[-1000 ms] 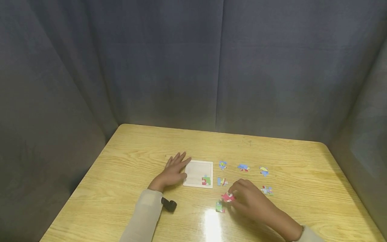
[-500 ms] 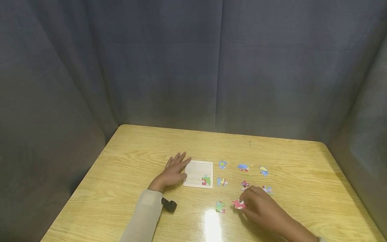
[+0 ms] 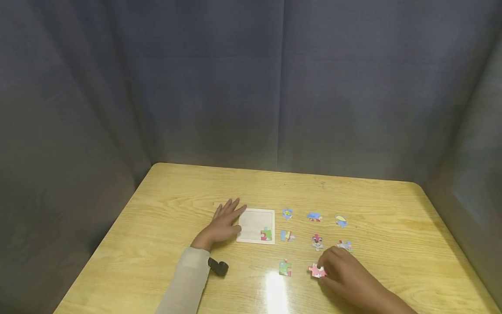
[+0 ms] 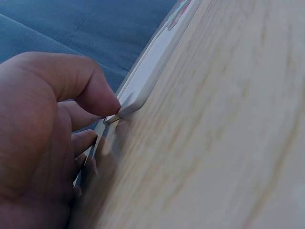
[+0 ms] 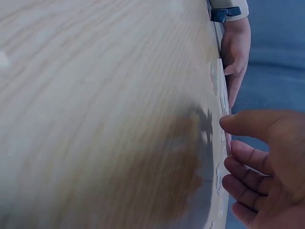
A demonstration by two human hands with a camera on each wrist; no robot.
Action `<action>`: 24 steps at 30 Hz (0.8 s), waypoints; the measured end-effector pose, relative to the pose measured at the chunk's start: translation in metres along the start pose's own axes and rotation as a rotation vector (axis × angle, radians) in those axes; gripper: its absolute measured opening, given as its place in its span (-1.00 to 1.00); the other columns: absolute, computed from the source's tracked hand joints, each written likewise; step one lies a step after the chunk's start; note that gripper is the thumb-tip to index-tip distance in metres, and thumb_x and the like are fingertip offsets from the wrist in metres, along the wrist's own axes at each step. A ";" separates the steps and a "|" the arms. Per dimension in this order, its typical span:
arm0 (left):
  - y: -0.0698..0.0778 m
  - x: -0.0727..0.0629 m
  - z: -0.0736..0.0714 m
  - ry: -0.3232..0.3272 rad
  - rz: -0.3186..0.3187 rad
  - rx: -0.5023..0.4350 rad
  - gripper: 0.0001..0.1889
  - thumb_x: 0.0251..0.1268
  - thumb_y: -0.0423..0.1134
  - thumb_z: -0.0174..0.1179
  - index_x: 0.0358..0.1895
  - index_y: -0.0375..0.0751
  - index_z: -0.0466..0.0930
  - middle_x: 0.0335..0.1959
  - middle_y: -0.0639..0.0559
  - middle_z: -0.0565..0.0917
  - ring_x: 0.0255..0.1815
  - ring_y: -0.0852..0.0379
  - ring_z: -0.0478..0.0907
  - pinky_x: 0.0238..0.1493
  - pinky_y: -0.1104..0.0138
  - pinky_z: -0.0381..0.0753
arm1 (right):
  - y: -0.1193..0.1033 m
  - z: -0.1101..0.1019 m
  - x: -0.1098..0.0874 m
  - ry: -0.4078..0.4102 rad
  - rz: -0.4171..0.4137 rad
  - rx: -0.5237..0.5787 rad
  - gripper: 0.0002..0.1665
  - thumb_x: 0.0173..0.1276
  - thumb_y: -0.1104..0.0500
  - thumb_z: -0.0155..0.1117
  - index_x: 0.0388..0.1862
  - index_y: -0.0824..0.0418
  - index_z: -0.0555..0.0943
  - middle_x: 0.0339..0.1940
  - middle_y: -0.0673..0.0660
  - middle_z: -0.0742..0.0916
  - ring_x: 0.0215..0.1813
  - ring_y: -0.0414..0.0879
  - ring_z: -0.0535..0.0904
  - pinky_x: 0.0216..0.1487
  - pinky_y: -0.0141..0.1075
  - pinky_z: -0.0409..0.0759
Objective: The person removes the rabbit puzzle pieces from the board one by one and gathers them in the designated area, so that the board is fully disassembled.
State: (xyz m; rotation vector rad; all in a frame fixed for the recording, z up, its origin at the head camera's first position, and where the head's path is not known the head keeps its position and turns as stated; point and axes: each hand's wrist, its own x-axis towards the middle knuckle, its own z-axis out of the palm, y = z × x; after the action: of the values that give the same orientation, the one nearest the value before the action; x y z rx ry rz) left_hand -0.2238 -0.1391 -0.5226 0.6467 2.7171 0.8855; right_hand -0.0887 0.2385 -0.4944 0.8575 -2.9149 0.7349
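Observation:
My left hand [image 3: 222, 224] lies at the left side of a square white puzzle tray [image 3: 251, 240]. Its fingers are spread and fairly straight; in the left wrist view the thumb [image 4: 102, 98] touches the tray's edge. A green and red puzzle piece [image 3: 266, 234] sits in the tray's lower right corner. My right hand [image 3: 349, 274] pinches a pink puzzle piece [image 3: 316, 271] between thumb and index finger. The right wrist view shows that piece [image 5: 228, 140] edge-on, just above the table, its shadow below. A green puzzle piece [image 3: 285, 267] lies left of it.
More loose pieces lie right of the tray: a red-faced piece [image 3: 317, 242], a blue and yellow one [image 3: 341, 220], a blue one [image 3: 314, 216] and others. The wooden table [image 3: 149, 244] has a dark curtain [image 3: 211, 87] behind it. A black wrist camera [image 3: 218, 267] is on the left sleeve.
My right hand has carried the pink piece rightward and toward the table's near side, uncovering the red-faced piece. The left hand stays by the tray.

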 end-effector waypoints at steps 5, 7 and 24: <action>0.000 -0.001 0.000 0.009 0.002 0.021 -0.24 0.20 -0.14 -0.03 0.55 -0.03 0.07 0.60 -0.06 -0.15 0.58 -0.04 -0.38 0.47 0.01 -0.54 | 0.004 0.003 -0.003 0.004 -0.011 -0.015 -0.69 0.15 0.06 0.47 -0.15 -0.03 0.58 -0.13 -0.23 0.54 -0.14 -0.32 0.38 -0.11 -0.31 0.54; 0.000 -0.001 0.000 0.011 0.003 0.026 -0.24 0.20 -0.14 -0.02 0.55 -0.03 0.07 0.59 -0.06 -0.14 0.58 -0.05 -0.37 0.47 0.00 -0.54 | 0.006 0.006 -0.003 0.018 -0.027 -0.017 -0.69 0.14 0.07 0.48 -0.17 -0.04 0.57 -0.14 -0.23 0.53 -0.16 -0.33 0.36 -0.14 -0.34 0.53; 0.002 -0.002 -0.001 0.009 0.006 -0.011 -0.24 0.19 -0.15 -0.02 0.54 -0.05 0.08 0.59 -0.07 -0.15 0.58 -0.04 -0.38 0.47 0.01 -0.55 | 0.008 0.009 -0.005 0.048 -0.048 -0.075 -0.70 0.12 0.08 0.49 -0.20 -0.03 0.57 -0.12 -0.19 0.53 -0.09 -0.29 0.39 -0.08 -0.32 0.55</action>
State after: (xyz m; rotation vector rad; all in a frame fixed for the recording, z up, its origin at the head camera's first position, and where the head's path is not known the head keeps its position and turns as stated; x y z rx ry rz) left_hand -0.2215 -0.1399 -0.5203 0.6509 2.7176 0.9058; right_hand -0.0873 0.2428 -0.5070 0.8862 -2.8491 0.6302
